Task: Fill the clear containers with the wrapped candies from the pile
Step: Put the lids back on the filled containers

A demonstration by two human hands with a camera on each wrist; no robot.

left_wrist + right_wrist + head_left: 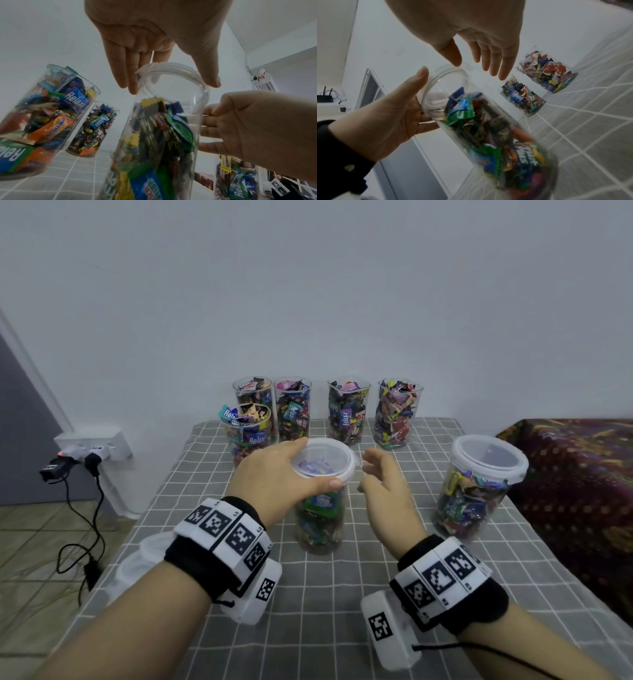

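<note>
A tall clear container (320, 518) packed with wrapped candies stands mid-table on the grey checked cloth (342, 594). A clear lid (342, 453) sits on its mouth. My left hand (318, 463) grips that lid from above, fingers at the far rim and thumb at the near rim; the left wrist view shows the left hand (173, 86) the same way. My right hand (366, 470) hovers just right of the lid with fingers spread, holding nothing, and the right hand (476, 67) appears likewise from its wrist.
Several open candy-filled containers (347, 412) line the back by the wall. A lidded full container (476, 491) stands at the right. Spare lids (144, 556) lie at the table's left edge. A wall socket with cables (92, 446) is left; a patterned cloth (575, 491) is right.
</note>
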